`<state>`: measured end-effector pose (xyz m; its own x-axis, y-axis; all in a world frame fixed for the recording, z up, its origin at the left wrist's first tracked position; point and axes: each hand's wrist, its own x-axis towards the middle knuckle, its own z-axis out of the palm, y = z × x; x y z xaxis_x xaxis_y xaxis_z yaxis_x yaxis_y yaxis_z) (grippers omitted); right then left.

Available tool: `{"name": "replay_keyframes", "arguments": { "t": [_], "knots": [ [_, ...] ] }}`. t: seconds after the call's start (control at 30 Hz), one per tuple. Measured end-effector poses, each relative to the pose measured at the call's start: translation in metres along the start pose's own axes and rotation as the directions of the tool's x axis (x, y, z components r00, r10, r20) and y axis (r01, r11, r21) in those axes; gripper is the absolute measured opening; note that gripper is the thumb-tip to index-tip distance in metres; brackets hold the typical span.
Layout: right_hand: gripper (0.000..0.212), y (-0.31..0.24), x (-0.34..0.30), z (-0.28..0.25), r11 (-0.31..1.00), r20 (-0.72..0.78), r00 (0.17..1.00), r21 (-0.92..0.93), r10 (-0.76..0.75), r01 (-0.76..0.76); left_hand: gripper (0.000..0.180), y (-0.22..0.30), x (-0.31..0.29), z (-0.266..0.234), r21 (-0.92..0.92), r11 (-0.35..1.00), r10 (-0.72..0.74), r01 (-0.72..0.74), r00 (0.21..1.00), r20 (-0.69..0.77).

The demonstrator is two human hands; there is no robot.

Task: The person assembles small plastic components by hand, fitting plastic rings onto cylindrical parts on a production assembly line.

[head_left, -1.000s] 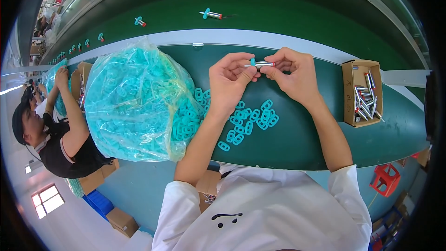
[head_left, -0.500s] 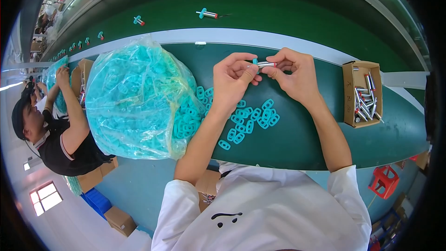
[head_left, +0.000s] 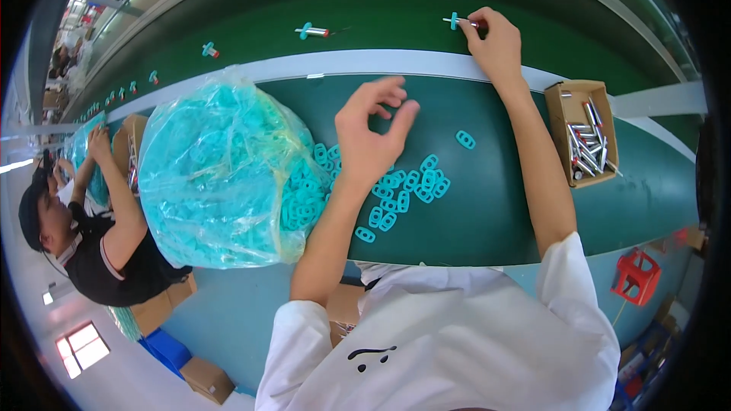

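My right hand [head_left: 496, 44] reaches far forward onto the green conveyor belt [head_left: 365, 7], its fingertips closed on a small metal pin with a teal plastic piece [head_left: 459, 22] on it. My left hand [head_left: 371, 131] hovers open and empty above a scatter of several teal plastic links [head_left: 407, 186] on the green worktop [head_left: 487, 205]. The links spill from a big clear bag [head_left: 225, 171] full of the same teal parts, left of my left arm.
A cardboard box of metal pins [head_left: 585, 137] sits at the right. More assembled pieces [head_left: 312, 30] ride the belt to the left. Another person [head_left: 84, 236] works at the left with their own bag and box. A red stool [head_left: 638, 278] stands lower right.
Both hands were together over the links, holding the pin and teal piece. My right hand has carried the assembled piece forward to the belt, and my left hand has let go and opened.
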<state>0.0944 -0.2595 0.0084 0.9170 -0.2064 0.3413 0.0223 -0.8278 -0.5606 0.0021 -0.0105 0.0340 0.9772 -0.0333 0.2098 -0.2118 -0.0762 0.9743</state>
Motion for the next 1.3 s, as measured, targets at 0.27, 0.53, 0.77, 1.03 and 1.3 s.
{"name": "replay_keyframes", "arguments": {
  "t": [0.27, 0.53, 0.77, 1.03, 1.3],
  "knots": [
    [0.022, -0.03, -0.075, -0.08, 0.97, -0.044, 0.986, -0.188, -0.162, 0.152, 0.056, 0.009, -0.019, 0.017, 0.411, 0.8, 0.129, -0.438, 0.794, 0.594],
    [0.015, 0.07, -0.089, -0.18, 0.679, -0.026, 0.916, -0.663, 0.4, -0.315, 0.029, -0.005, -0.028, 0.036, 0.368, 0.788, 0.177, -0.494, 0.753, 0.633],
    [0.019, 0.074, -0.078, -0.168, 0.71, -0.002, 0.915, -0.63, 0.403, -0.314, 0.024, -0.001, -0.019, 0.021, 0.275, 0.95, 0.041, -0.145, 0.935, 0.354],
    [0.012, -0.047, -0.072, -0.16, 0.991, -0.155, 0.985, 0.122, 0.078, -0.06, 0.024, -0.011, -0.009, 0.014, 0.366, 0.902, 0.123, -0.231, 0.948, 0.295],
    [0.014, -0.088, -0.067, -0.085, 0.936, 0.12, 0.976, 0.326, -0.182, 0.135, 0.02, -0.006, -0.01, 0.002, 0.435, 0.88, 0.027, -0.193, 0.933, 0.359]
  ]
}}
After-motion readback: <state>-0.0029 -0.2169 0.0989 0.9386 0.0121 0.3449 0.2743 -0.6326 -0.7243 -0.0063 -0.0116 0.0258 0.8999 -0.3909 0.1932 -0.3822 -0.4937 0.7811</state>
